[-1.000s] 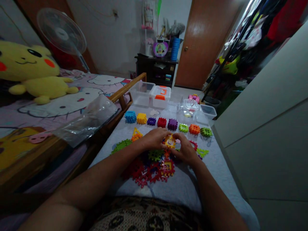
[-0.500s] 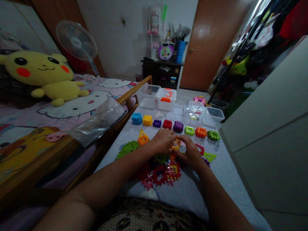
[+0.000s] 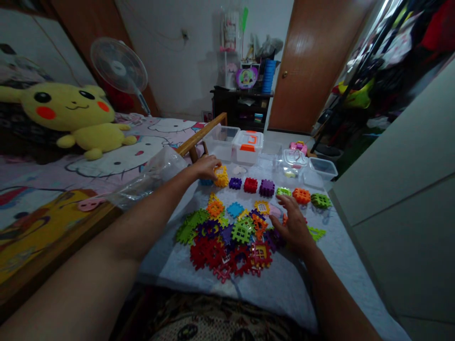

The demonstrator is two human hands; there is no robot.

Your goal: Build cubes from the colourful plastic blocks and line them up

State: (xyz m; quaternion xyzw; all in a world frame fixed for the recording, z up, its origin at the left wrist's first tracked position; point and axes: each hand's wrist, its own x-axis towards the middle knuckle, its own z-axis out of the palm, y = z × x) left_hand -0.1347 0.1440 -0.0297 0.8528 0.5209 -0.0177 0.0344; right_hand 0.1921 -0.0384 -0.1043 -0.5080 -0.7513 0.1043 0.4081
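Observation:
My left hand (image 3: 207, 167) reaches to the far left of a row of coloured block cubes and closes its fingers on the yellow cube (image 3: 221, 176). A blue cube is mostly hidden under that hand. The row runs on to the right with a small purple cube (image 3: 235, 183), a red cube (image 3: 250, 184), a larger purple cube (image 3: 267, 187), then green and orange cubes (image 3: 302, 195). My right hand (image 3: 293, 220) lies flat with fingers spread at the right side of a pile of loose flat interlocking tiles (image 3: 231, 237) on the grey mat (image 3: 320, 265).
Clear plastic boxes and a white case with an orange handle (image 3: 247, 146) stand behind the row. A crumpled plastic bag (image 3: 149, 177) lies on the wooden bed rail at left. A yellow plush toy (image 3: 76, 113) and a fan (image 3: 119, 66) are on the left. A white cabinet (image 3: 401, 189) flanks the right.
Both hands were together on a yellow-orange piece over the pile. My left hand has since moved up-left to the yellow cube, and my right hand has opened flat beside the tiles.

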